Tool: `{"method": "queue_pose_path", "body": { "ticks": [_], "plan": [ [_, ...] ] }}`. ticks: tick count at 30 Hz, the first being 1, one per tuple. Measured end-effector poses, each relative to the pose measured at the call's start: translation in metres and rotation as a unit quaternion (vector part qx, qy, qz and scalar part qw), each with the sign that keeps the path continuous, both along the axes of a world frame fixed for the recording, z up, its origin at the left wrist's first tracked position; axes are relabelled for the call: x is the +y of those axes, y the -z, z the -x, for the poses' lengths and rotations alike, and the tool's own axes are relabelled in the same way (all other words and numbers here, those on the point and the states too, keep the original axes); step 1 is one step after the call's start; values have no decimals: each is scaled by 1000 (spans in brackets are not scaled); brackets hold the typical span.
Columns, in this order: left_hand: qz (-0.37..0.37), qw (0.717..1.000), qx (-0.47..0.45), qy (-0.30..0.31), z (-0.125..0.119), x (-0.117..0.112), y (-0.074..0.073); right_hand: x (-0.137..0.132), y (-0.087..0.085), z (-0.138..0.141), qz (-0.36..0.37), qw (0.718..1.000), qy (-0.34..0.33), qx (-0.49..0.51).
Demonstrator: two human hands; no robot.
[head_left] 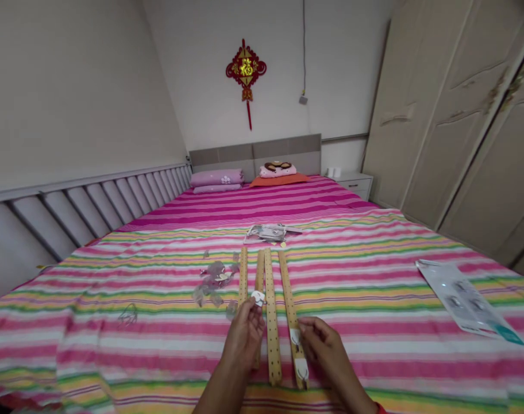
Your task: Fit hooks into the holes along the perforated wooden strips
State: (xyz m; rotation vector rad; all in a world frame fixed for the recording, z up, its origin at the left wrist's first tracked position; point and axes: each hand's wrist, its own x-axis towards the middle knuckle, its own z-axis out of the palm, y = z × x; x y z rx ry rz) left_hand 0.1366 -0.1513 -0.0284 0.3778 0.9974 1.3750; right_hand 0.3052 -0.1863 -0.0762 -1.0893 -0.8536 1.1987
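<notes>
My left hand (243, 334) pinches a small white hook (257, 297) with a square base between its thumb and fingers, above the wooden strips. My right hand (324, 344) is closed, thumb and index finger together, beside the rightmost strip (287, 287); I cannot make out whether anything is between its fingertips. On the near part of that strip sit two white hooks, an upper hook (295, 338) close to my right fingertips and a lower hook (301, 369). Just left of it lies another perforated strip (271, 322). Two more strips lie further left, one partly hidden by my left hand.
Clear plastic bits (214, 282) are scattered left of the strips. Beyond them lies a crumpled clear package (270, 232). A blister pack (466, 302) with hooks rests at right on the striped bedsheet (374, 276). A slatted rail (93, 198) runs along the left.
</notes>
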Motion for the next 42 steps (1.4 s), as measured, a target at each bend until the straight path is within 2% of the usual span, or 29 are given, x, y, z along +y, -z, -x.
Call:
{"method": "queue_pose_path", "body": {
  "ticks": [3,6,11,13,16,18,20,23,25,29,31,33,36,39,42],
  "plan": [
    [-49,996,73,35,-21,-12,7,-6,-20,5,1,999,-16,30],
    [-136,971,183,75,-30,-18,5,-10,-34,5,4,997,-25,73],
    [-229,927,283,96,-30,-25,3,-15,-41,5,18,979,-69,193],
    [-277,895,338,88,-28,-28,6,-18,-41,7,26,973,-72,216],
    [-378,811,442,66,-25,-35,11,-21,-40,9,35,972,-61,222],
    [-417,763,491,49,-24,-40,14,-22,-37,9,31,975,-54,213],
    [-416,750,514,32,-24,-42,17,-23,-34,9,23,979,-45,196],
    [-380,773,508,20,-28,-45,23,-22,-29,8,16,985,-32,170],
    [-347,810,470,37,-32,-47,25,-21,-27,7,12,988,-17,150],
    [-268,903,324,92,-40,-50,25,-17,-26,6,-14,995,18,95],
    [-225,932,260,113,-43,-50,24,-17,-27,7,-30,998,33,53],
    [-183,952,215,121,-45,-47,25,-17,-27,9,-49,998,44,-3],
    [-121,975,159,95,-47,-41,29,-19,-28,10,-76,995,25,-58],
    [-61,991,91,74,-48,-36,30,-17,-29,6,-60,998,-6,-23],
    [-31,994,47,93,-50,-35,26,-8,-27,0,-29,1000,-2,10]
  ]
}}
